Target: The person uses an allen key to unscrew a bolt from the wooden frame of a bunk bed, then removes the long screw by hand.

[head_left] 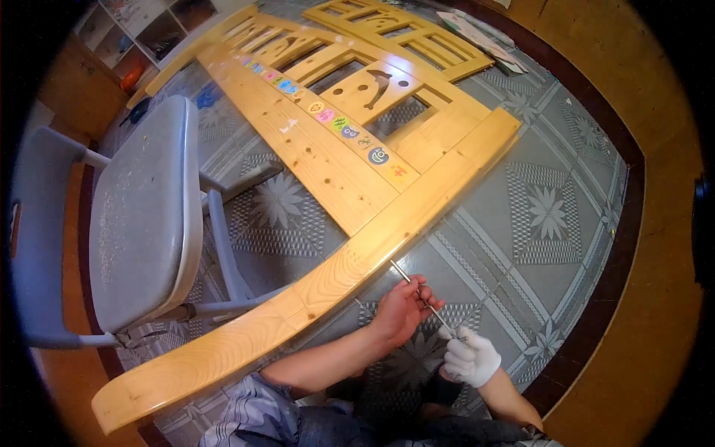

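Note:
A pale wooden bed-frame panel (298,160) lies over the floor, its thick post (357,253) crossing in front of me. A thin metal rod (403,273) runs from the post's near side back toward my hands; it looks like a long hex key or bolt, and I cannot tell which. Close to the post, my bare left hand (406,309) has its fingers curled around the rod's middle. My right hand (471,359), in a white glove, is closed at the rod's near end, where a short crosswise piece shows. Whether the rod's tip sits inside a hole is too small to tell.
A grey folding chair (141,216) stands at the left, close to the panel. Behind lies another slatted wooden panel (447,67), with flat cardboard (480,41) beside it. White shelves (141,30) stand at the far left. Patterned tile floor (547,208) reaches the dark-edged wall on the right.

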`<state>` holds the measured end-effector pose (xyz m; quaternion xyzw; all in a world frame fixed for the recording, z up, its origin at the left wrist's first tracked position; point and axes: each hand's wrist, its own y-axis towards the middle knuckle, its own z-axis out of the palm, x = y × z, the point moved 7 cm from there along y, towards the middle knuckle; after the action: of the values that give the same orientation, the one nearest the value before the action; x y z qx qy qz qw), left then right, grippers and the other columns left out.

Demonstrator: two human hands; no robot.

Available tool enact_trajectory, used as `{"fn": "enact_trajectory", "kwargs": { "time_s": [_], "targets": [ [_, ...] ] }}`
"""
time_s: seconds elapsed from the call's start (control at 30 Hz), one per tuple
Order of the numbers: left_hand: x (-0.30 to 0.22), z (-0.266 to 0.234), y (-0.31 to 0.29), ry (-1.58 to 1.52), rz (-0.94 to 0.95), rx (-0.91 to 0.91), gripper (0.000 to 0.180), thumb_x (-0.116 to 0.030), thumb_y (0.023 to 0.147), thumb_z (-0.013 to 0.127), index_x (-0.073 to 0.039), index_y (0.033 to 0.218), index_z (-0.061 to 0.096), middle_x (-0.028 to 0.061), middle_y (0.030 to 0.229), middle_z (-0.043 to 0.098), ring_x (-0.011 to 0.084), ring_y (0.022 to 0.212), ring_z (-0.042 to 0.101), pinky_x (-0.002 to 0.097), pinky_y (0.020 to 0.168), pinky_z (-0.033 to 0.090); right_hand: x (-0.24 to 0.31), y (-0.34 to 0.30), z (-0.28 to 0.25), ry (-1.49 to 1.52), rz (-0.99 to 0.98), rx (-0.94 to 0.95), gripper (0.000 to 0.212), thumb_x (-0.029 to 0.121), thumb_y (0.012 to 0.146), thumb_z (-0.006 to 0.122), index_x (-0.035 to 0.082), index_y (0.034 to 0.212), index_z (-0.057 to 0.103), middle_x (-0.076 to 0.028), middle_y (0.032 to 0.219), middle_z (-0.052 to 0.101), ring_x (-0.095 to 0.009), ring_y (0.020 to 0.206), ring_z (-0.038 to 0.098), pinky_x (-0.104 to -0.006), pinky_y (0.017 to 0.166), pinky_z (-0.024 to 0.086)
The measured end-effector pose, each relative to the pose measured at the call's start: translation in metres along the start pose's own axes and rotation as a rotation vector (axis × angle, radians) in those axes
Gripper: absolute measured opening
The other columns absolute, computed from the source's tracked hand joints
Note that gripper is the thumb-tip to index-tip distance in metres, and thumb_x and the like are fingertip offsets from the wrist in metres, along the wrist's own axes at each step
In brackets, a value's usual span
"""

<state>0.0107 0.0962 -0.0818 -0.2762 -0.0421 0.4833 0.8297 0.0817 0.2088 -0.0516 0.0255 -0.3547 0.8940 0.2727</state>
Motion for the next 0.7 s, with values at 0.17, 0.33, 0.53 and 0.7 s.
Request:
{"fn": "enact_trajectory", "kwargs": {
  "time_s": [0.17,0.33,0.53,0.7],
  "targets": [
    [-0.003,0.008,-0.006,0.025,-0.010,-0.119,0.016,-0.019,0.093,0.039,-0.005,0.096,0.046,0.0049,0.075,0.050,0.0200,0.080,0.052,0.0433,0.088,0.042,0.010,0.003,-0.013,-0.532,-0.189,-0.179,0.019,0.022,0.086,0.054,0.006,0.096,0.053,-0.002,0.051,0.043,-0.016,0.043,0.041,-0.0299,0.041,0.034],
    [-0.002,0.003,-0.003,0.020,0.002,-0.077,0.015,-0.021,0.093,0.041,-0.007,0.094,0.046,0.0017,0.071,0.043,0.0165,0.072,0.046,0.0395,0.085,0.042,0.030,-0.012,0.007,-1.493,-0.698,-0.454,0.027,0.023,0.082,0.059,0.006,0.103,0.055,-0.005,0.055,0.050,-0.015,0.046,0.049,-0.0294,0.043,0.040],
    [0.000,0.007,-0.003,-0.057,-0.007,-0.030,0.012,-0.020,0.092,0.041,-0.008,0.090,0.045,-0.0008,0.067,0.033,0.0137,0.065,0.035,0.0336,0.077,0.039,-0.010,-0.004,-0.021,-0.284,0.100,-0.079,0.041,0.040,0.092,0.041,0.004,0.107,0.053,-0.007,0.058,0.051,-0.011,0.043,0.041,-0.0245,0.040,0.035],
    [0.004,0.001,-0.002,-0.030,0.003,0.002,0.016,-0.022,0.093,0.040,-0.007,0.095,0.046,0.0021,0.074,0.045,0.0169,0.075,0.046,0.0380,0.085,0.040,-0.013,0.002,-0.036,-0.233,-0.005,-0.130,0.027,0.029,0.090,0.049,0.004,0.100,0.053,-0.010,0.076,0.061,-0.014,0.055,0.053,-0.0291,0.047,0.042]
  ]
}}
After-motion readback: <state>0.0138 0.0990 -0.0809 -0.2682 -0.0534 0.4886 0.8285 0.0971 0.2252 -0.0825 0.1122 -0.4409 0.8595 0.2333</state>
